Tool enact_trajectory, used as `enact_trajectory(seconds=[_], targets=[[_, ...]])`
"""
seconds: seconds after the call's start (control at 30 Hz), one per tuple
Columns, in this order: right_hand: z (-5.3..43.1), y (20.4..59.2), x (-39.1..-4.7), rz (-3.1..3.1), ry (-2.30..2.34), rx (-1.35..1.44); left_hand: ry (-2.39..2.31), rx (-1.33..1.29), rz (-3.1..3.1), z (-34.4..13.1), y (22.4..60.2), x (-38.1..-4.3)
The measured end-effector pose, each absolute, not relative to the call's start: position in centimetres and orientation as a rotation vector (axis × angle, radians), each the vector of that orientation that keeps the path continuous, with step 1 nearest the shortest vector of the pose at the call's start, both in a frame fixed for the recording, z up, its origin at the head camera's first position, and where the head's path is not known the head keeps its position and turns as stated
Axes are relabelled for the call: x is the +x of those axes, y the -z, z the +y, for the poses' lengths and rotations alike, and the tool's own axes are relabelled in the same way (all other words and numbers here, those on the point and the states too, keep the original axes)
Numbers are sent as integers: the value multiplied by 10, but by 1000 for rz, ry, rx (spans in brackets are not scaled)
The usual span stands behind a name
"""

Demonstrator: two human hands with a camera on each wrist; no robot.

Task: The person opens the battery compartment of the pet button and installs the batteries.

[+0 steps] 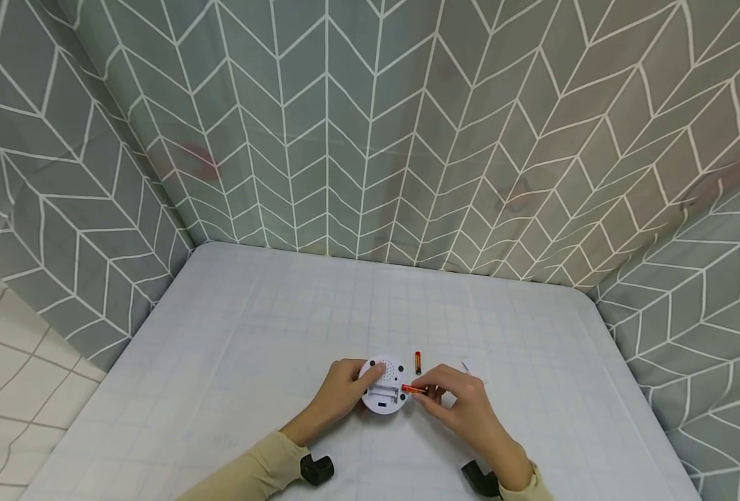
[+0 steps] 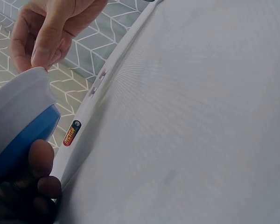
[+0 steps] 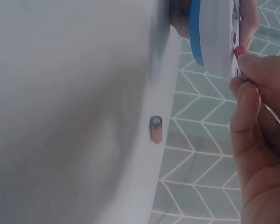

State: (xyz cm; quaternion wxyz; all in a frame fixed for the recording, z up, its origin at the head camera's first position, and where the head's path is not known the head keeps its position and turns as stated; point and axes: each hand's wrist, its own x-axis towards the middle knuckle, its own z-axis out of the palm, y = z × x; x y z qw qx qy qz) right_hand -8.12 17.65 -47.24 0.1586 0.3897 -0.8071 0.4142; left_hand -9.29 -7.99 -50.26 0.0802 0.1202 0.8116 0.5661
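My left hand [image 1: 340, 390] grips a round white device [image 1: 390, 405] by its left side, thumb over the face. A speaker-like patch of holes and an uncovered battery compartment [image 1: 383, 394] face up. In the left wrist view the device's side shows white with a blue band [image 2: 30, 137]. Between thumb and fingers, my right hand [image 1: 463, 400] pinches a red and black battery [image 1: 414, 390], its red end at the device's right edge beside the compartment. A second battery [image 1: 418, 362] of the same look lies on the table just beyond the device.
A white cloth covers the table [image 1: 269, 313]. Near the right hand lies a small whitish piece [image 1: 466, 367]. Patterned grey curtains [image 1: 357, 139] hang around the far and side edges. Dark wrist-worn cameras [image 1: 317, 470] sit at both sleeves.
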Motion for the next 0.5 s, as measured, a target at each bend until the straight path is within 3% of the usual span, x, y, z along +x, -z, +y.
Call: enact_trajectory(seconds=[0.5], targets=[[166,474,-73,-2360,-1131,1057,-1705,359,2445,-80,503,-93]])
